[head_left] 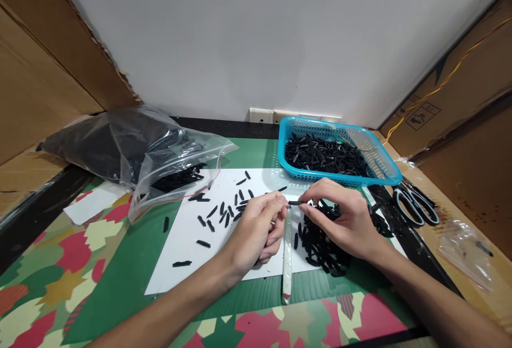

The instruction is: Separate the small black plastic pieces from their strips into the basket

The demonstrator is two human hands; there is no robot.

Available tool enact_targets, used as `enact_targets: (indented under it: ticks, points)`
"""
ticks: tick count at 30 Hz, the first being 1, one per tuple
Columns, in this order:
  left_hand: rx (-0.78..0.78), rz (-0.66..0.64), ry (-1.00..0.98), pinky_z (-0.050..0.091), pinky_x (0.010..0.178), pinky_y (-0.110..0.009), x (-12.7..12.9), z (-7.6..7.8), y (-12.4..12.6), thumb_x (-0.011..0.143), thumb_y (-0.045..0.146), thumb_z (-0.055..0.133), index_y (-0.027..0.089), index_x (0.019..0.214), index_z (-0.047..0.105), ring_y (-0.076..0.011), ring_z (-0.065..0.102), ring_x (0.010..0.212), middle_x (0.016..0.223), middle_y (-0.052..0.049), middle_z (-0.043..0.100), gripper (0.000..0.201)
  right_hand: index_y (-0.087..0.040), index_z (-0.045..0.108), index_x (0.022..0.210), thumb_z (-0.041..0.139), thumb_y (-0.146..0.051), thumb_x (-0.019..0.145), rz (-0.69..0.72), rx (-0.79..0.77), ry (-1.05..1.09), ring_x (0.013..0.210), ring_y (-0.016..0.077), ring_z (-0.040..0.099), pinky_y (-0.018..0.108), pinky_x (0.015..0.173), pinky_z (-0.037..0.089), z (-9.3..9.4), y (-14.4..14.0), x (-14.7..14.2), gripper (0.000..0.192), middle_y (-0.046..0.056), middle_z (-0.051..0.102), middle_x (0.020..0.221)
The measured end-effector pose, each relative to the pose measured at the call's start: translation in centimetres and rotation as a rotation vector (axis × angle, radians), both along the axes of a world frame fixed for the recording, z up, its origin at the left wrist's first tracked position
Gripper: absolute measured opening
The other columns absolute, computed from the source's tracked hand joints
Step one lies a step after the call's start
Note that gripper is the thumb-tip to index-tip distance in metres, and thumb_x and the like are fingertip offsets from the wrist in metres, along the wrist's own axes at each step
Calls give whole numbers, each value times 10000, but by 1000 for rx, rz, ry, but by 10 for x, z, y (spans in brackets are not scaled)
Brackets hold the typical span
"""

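My left hand (259,226) and my right hand (340,214) meet over a white sheet (188,252), both pinching one small black plastic piece (295,203) between their fingertips. A heap of the same black pieces (320,241) lies under my right hand. Several loose black pieces (224,212) are scattered on the sheet left of my left hand. A flat pale stick (287,254) lies on the sheet between my hands.
A blue basket (384,169) with black pieces stands at the back right. A clear bag (132,150) of black pieces lies at the back left. Scissors (414,204) and a small clear bag (466,246) lie at the right. Cardboard walls flank the table.
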State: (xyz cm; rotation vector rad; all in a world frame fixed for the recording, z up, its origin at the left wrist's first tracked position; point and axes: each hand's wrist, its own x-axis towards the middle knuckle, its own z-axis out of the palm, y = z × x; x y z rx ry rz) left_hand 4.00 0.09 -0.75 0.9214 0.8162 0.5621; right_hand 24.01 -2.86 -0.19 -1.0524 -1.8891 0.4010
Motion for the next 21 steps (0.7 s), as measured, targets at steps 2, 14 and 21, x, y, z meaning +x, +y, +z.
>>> enact_targets:
  ticks: [2, 14, 21]
  points:
    - [-25, 26, -12, 140, 295, -123, 0, 2, 0, 1007, 483, 535, 249, 837, 493, -60, 203, 312, 457, 116, 354, 292, -201, 717, 999, 672, -117, 971, -34, 119, -39, 838, 212, 687, 364, 757, 550, 0, 1, 4, 100, 59, 761, 906]
    - [-70, 40, -42, 132, 309, -127, 0, 4, -4, 994, 449, 547, 241, 836, 529, -61, 203, 340, 494, 101, 357, 261, -239, 666, 1100, 659, -247, 1004, -620, 391, -445, 902, 282, 652, 449, 867, 412, 3, 18, 45, 96, 51, 734, 912]
    - [-30, 78, -11, 144, 356, -166, 4, 1, -10, 1009, 459, 504, 231, 887, 581, -84, 208, 402, 508, 85, 361, 270, -167, 699, 976, 661, -257, 989, 89, 500, -450, 677, 204, 546, 364, 611, 354, -2, -18, -24, 99, 49, 678, 752]
